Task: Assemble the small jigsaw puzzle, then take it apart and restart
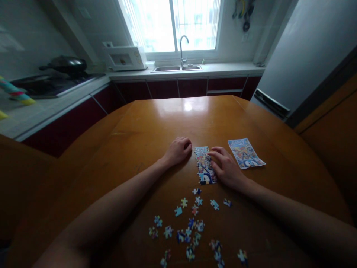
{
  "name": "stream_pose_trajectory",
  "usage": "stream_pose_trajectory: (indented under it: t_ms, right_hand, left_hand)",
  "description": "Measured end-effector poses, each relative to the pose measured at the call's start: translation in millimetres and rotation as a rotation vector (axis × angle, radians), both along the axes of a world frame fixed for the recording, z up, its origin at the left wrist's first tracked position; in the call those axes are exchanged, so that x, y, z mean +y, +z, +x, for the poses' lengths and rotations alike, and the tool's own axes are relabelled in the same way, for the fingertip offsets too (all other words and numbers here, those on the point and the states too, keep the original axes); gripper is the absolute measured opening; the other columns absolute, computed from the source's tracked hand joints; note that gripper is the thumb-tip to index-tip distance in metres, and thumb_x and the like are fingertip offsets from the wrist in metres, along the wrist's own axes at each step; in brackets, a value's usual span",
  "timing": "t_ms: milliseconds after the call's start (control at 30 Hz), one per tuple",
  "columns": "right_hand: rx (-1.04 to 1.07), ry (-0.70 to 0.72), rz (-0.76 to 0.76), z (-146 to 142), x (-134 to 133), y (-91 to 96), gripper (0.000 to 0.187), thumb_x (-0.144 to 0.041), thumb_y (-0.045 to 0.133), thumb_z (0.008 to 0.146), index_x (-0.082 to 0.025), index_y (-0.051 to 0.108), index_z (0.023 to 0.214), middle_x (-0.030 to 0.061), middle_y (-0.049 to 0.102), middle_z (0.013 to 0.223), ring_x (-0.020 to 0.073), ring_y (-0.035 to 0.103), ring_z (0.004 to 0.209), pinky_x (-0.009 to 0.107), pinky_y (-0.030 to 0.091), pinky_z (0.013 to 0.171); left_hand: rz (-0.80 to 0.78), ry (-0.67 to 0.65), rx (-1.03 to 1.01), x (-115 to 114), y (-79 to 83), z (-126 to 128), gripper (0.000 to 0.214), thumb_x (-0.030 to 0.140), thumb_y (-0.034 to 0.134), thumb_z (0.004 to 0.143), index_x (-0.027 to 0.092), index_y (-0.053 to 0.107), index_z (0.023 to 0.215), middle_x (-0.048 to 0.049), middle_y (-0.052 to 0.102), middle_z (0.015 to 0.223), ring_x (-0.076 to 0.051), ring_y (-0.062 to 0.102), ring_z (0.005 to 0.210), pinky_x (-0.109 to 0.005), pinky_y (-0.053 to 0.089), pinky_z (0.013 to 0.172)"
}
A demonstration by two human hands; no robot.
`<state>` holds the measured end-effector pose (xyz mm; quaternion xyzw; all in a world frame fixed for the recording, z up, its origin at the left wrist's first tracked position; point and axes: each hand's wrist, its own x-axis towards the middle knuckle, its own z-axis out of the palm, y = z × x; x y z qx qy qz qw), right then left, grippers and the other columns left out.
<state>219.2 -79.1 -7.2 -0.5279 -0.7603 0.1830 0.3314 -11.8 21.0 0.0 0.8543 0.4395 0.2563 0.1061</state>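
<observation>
Jigsaw in play on a glossy orange-brown wooden table [167, 123]! It's a partly assembled puzzle [203, 165], a narrow, multicoloured printed strip, pale blue at the far end, dark blue and white at the near end, lying flat between the two hands. Just left of that puzzle rests the left hand [180, 149], fingers curled in narrow; whether anything sits inside them, I cannot tell. Over on the puzzle's right edge, in comes the right hand [226, 168], fingers bent and moderately wide, fingertips right at the border; whether they press down is too small to call. Further right of the puzzle, a creased rectangular paper sheet [245, 153] with a colourful print lies flat. And nearer than the puzzle, look at the scatter: a plain light-blue puzzle piece [178, 211], a pale yellow knobbed piece [184, 203], and a crowded, overlapping cluster of mixed-colour pieces [183, 236].
</observation>
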Motion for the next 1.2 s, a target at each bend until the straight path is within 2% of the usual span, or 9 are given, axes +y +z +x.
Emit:
stream_pose_trajectory:
  t_ms: [300,400,500,567,667,900,1000,1100,1200]
  right_hand:
    - [0.0,0.002,0.015,0,1,-1.4,0.029,-0.016,0.054,0.09,-0.021,0.066,0.115,0.0116,0.057,0.128,0.027,0.054,0.12,0.047,0.045,0.103]
    - [-0.053,0.02,0.082,-1,-4,7.0,0.025,-0.015,0.054,0.091,-0.02,0.067,0.111,0.0119,0.059,0.123,0.0262,0.055,0.117,0.045,0.045,0.099]
    - [-0.243,0.088,0.153,-4,-24,25.8,0.014,-0.017,0.057,0.092,-0.02,0.069,0.098,0.0102,0.064,0.11,0.0269,0.056,0.108,0.044,0.044,0.093]
    - [-0.4,0.146,0.116,-6,-44,38.8,0.012,-0.024,0.06,0.093,-0.02,0.067,0.084,0.0087,0.065,0.096,0.0256,0.056,0.095,0.041,0.044,0.083]
    - [-0.509,0.178,0.047,-10,-73,49.1,0.016,-0.032,0.074,0.083,-0.02,0.066,0.079,0.0078,0.066,0.093,0.026,0.056,0.089,0.039,0.043,0.076]
    - [-0.594,0.19,-0.077,-16,-90,38.6,0.01,-0.025,0.074,0.08,-0.019,0.067,0.081,0.0076,0.067,0.091,0.0265,0.058,0.084,0.039,0.039,0.072]
    - [-0.569,0.186,-0.124,-16,-90,35.6,0.004,-0.016,0.068,0.081,-0.018,0.066,0.084,0.0087,0.068,0.093,0.0267,0.058,0.086,0.039,0.039,0.074]
    - [-0.523,0.206,-0.149,-16,-91,34.7,0.015,-0.009,0.063,0.077,-0.017,0.065,0.09,0.0105,0.068,0.101,0.0276,0.058,0.091,0.04,0.039,0.078]
    - [-0.434,0.262,-0.187,-15,-91,36.2,0.012,-0.008,0.059,0.08,-0.017,0.062,0.086,0.0081,0.068,0.094,0.0234,0.058,0.085,0.036,0.039,0.076]
  left_hand:
    - [0.027,-0.024,0.028,0,-0.6,-1,0.013,0.022,0.055,0.091,0.018,0.059,0.08,-0.0043,0.063,0.082,-0.019,0.055,0.08,-0.032,0.043,0.075]
    - [0.029,-0.031,0.019,0,-1.5,-2,0.012,0.022,0.055,0.091,0.019,0.06,0.08,-0.0043,0.064,0.083,-0.02,0.056,0.082,-0.033,0.044,0.076]
    - [0.029,-0.027,0.012,1,-2.0,-3,0.011,0.022,0.056,0.09,0.019,0.06,0.08,-0.0044,0.064,0.084,-0.02,0.056,0.083,-0.033,0.044,0.077]
    - [0.026,-0.03,0.009,0,-1.9,-3,0.012,0.022,0.056,0.09,0.019,0.06,0.08,-0.0044,0.064,0.084,-0.02,0.056,0.083,-0.033,0.045,0.078]
    - [0.018,-0.037,0.006,0,-1.0,-2,0.012,0.022,0.056,0.09,0.019,0.061,0.08,-0.0045,0.064,0.084,-0.02,0.056,0.084,-0.034,0.045,0.078]
    - [0.02,-0.04,0.001,0,-0.4,-2,0.012,0.021,0.056,0.09,0.019,0.061,0.08,-0.0041,0.064,0.084,-0.019,0.056,0.082,-0.033,0.044,0.077]
    - [0.018,-0.04,0.002,1,-1.5,-3,0.011,0.021,0.057,0.09,0.019,0.061,0.08,-0.0039,0.064,0.084,-0.019,0.056,0.083,-0.033,0.044,0.077]
    - [0.018,-0.05,0.0,2,-2.0,-3,0.01,0.021,0.057,0.09,0.019,0.061,0.081,-0.004,0.065,0.085,-0.019,0.056,0.084,-0.033,0.044,0.079]
    - [0.014,-0.068,-0.009,1,-1.3,-3,0.011,0.021,0.057,0.091,0.019,0.062,0.081,-0.0041,0.065,0.086,-0.019,0.056,0.085,-0.033,0.044,0.08]
